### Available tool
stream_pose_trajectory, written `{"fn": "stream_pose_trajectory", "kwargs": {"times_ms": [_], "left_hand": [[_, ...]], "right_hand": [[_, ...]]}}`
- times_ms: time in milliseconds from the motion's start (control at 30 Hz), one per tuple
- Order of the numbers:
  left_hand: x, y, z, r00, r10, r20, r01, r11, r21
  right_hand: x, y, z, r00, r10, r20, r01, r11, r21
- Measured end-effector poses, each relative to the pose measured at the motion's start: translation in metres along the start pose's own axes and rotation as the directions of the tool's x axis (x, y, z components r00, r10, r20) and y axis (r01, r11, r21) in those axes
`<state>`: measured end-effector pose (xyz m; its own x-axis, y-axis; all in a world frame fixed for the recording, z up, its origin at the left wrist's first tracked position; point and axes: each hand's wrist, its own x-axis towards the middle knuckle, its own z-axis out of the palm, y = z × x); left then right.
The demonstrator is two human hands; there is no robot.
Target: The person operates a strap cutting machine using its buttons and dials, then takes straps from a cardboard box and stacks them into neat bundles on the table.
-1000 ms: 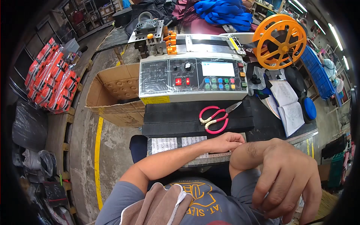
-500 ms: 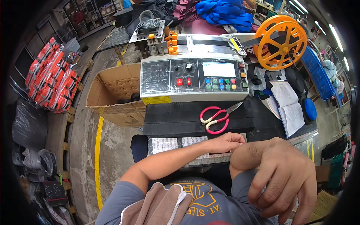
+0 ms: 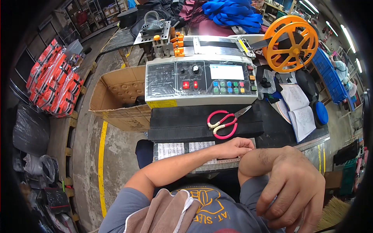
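Observation:
My left hand (image 3: 236, 147) rests at the front edge of the table, beside my right forearm, its fingers curled together with nothing seen in them. Raised close to the camera at the lower right, my right hand (image 3: 293, 190) hangs with loosely bent, parted fingers and holds nothing. Pink-handled scissors (image 3: 223, 123) lie open on black webbing (image 3: 175, 123) above my left hand. Printed paper labels (image 3: 171, 150) and a ruler (image 3: 227, 160) are by my left forearm. Behind the webbing stands a machine (image 3: 200, 79) with a lit screen and coloured buttons.
An orange reel (image 3: 294, 50) stands at the machine's right. An open notebook (image 3: 298, 110) lies near a blue roll (image 3: 320, 112). At left are a cardboard box (image 3: 122, 116) and packed orange bundles (image 3: 54, 81). Blue straps (image 3: 233, 15) lie behind. Another person is at the far right.
My right hand has shifted slightly left and down, its fingers still loosely bent. My left hand has stayed in place, and the scissors have not moved.

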<state>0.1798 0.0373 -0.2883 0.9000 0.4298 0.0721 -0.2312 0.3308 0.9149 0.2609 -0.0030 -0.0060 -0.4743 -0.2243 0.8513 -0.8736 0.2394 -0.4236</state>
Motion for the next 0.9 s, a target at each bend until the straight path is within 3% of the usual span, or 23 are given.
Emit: {"fn": "stream_pose_trajectory", "kwargs": {"times_ms": [333, 500, 633, 733, 833, 900], "left_hand": [[-0.001, 0.004, 0.002, 1.000, -0.003, -0.006, 0.003, 1.000, 0.006], [-0.001, 0.004, 0.001, 1.000, -0.009, -0.009, 0.009, 1.000, 0.026], [-0.001, 0.001, 0.000, 1.000, -0.002, -0.004, 0.002, 1.000, 0.016], [0.000, 0.001, 0.000, 1.000, 0.006, -0.003, -0.006, 1.000, 0.022], [0.000, 0.000, 0.000, 1.000, 0.011, 0.000, -0.011, 1.000, 0.018], [0.000, 0.000, 0.000, 1.000, 0.015, 0.004, -0.015, 1.000, 0.018]], "right_hand": [[0.002, 0.002, 0.002, 1.000, -0.031, 0.006, 0.031, 0.999, -0.017], [-0.018, -0.008, 0.007, 0.997, -0.031, 0.065, 0.023, 0.993, 0.118], [0.005, 0.000, 0.003, 0.998, -0.026, 0.062, 0.028, 0.999, -0.037], [-0.001, -0.002, -0.004, 0.970, -0.025, 0.240, -0.004, 0.993, 0.118], [-0.001, -0.002, -0.004, 0.961, -0.025, 0.275, -0.008, 0.993, 0.116], [0.002, -0.003, 0.005, 0.987, -0.010, 0.158, 0.010, 1.000, 0.002]]}}
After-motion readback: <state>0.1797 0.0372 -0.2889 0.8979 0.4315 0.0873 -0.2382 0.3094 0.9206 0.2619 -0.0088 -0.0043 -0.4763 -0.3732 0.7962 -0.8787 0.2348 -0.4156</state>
